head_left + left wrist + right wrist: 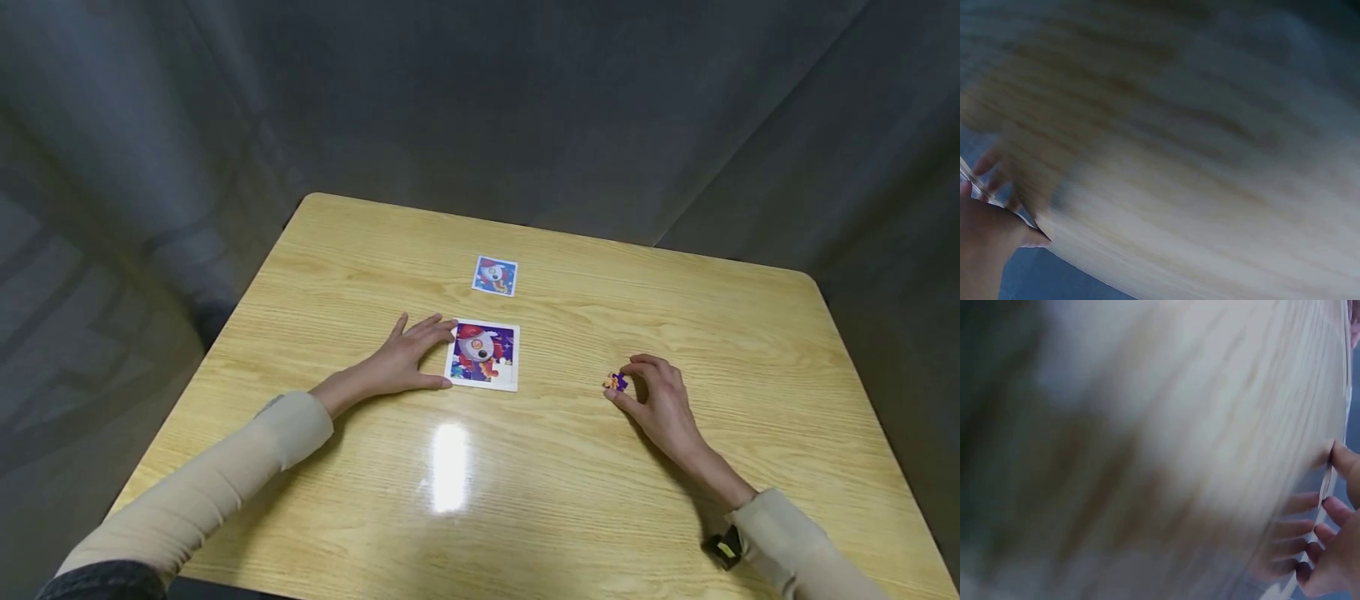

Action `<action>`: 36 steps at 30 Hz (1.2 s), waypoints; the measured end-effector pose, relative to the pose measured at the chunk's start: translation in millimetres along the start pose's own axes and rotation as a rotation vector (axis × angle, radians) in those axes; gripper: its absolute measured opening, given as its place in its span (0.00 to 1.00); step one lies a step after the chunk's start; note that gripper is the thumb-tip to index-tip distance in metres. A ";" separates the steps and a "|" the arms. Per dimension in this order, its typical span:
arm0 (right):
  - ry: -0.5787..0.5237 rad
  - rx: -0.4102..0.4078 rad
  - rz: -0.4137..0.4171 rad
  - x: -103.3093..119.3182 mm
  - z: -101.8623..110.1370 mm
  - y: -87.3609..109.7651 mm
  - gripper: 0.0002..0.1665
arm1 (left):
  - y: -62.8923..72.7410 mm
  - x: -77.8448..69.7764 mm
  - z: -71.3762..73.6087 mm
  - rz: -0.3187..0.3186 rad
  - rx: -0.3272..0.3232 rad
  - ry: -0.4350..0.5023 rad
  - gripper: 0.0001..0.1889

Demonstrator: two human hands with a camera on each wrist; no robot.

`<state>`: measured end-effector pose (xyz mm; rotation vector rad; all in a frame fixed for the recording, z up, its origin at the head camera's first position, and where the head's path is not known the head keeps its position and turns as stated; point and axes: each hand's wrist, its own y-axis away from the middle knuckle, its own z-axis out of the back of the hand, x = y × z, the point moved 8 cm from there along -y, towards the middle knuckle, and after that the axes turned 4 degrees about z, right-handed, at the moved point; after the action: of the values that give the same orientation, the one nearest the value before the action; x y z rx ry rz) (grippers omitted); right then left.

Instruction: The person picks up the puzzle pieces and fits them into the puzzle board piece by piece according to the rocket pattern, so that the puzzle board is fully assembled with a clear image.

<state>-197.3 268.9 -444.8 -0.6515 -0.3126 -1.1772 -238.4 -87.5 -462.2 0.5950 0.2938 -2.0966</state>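
A square jigsaw puzzle (480, 350) in a white frame lies flat on the table, its picture a rocket on purple. A white gap shows at its lower right. My left hand (401, 358) rests at the frame's left edge, thumb at the lower corner and fingertips at the upper one, spread apart. To the right, my right hand (663, 408) pinches a yellow and purple puzzle piece (615, 382) between thumb and index finger, low over the table. In the right wrist view the right hand (1335, 544) is at the edge and the piece cannot be made out.
Behind the puzzle lies a small picture card (495, 276) with a similar rocket. The wooden table (750, 333) has rounded far corners and a bright glare spot near the front. Grey curtains (480, 117) hang behind it. A black wrist device (723, 548) is by the right sleeve.
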 end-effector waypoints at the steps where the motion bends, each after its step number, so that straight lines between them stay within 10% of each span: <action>1: -0.004 -0.005 0.001 -0.1 -0.1 0.2 0.22 | 0.0 0.0 0.2 0.000 -0.001 0.000 0.37; 12: -0.024 -0.020 0.045 3.8 -3.8 -2.7 0.21 | 3.8 0.1 0.1 0.004 -0.003 0.007 0.38; 36: -0.198 0.059 0.217 91.7 -47.2 -49.2 0.27 | 1.8 0.3 -1.3 0.000 0.002 0.013 0.36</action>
<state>-213.8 159.5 -416.2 -0.7323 -0.4309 -0.8953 -236.6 -88.2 -463.4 0.6105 0.2992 -2.0939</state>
